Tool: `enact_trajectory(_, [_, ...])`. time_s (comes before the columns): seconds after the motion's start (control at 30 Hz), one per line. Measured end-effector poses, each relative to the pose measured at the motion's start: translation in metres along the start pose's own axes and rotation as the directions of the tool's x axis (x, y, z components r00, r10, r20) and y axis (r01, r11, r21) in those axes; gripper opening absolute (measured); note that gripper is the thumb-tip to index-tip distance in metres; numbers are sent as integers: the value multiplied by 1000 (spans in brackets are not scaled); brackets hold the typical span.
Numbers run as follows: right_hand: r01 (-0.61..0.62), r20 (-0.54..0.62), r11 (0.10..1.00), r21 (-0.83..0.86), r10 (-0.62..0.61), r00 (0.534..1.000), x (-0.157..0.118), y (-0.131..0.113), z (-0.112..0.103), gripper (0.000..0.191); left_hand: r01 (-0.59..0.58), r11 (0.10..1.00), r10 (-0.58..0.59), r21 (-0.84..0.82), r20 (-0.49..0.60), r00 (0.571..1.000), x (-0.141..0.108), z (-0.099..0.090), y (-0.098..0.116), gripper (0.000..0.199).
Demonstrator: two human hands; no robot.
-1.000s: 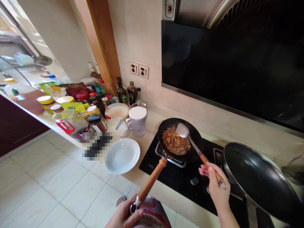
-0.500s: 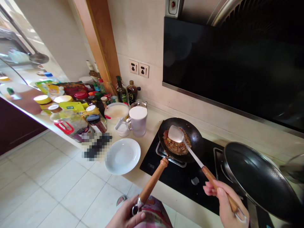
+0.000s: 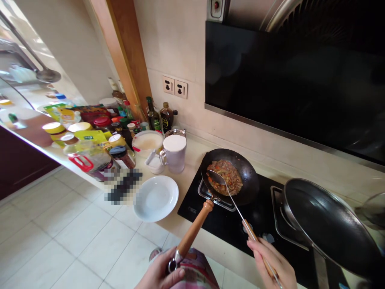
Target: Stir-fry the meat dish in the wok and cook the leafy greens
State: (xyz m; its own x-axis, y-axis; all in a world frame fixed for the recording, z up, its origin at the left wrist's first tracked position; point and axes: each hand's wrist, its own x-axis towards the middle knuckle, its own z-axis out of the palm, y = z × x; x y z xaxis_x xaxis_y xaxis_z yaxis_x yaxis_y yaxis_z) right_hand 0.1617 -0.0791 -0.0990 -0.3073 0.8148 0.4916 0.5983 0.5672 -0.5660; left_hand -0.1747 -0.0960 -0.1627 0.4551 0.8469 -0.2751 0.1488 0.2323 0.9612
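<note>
Black wok (image 3: 249, 174) holds browned chopped food (image 3: 230, 174), a spatula (image 3: 249, 230) dipping in.

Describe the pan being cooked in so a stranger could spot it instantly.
Find the black stove top, then go to its end beside the white plate. The dark round pan there has a wooden handle, held in the person's left hand. Unlike the neighbouring pan, it contains chopped food.

A patterned garment (image 3: 197, 269) shows mixed patches of purple, pink, red and pale tones.
</note>
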Motion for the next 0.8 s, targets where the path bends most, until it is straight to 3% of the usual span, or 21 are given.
enact_trajectory(0.13, [-6, 38, 1000, 7, 6, 999, -2, 3, 0, 53, 15, 999, -15, 39, 10, 1000, 0, 0, -3, 48])
enact_trajectory(0.4, [35, 65, 994, -106, -28, 998, 0, 14, -11, 39, 46, 997, -48, -61, -31, 998, -3, 4, 14, 49])
enact_trajectory(0.57, [44, 28, 992, -115, -41, 999, 6, 10, -12, 34, 65, 996, -69, -63, -59, 996, -3, 4, 12, 51])
enact_trajectory(0.7, [-2, -79, 996, -85, -5, 997, 5, 5, -14, 38, 37, 999, -37, -22, -15, 999, -2, 2, 2, 49])
enact_trajectory(0.8, [-33, -119, 994, -103, 20, 993, 9, 14, -16, 40, 25, 998, -26, -53, -18, 1000, -1, 3, 1, 47])
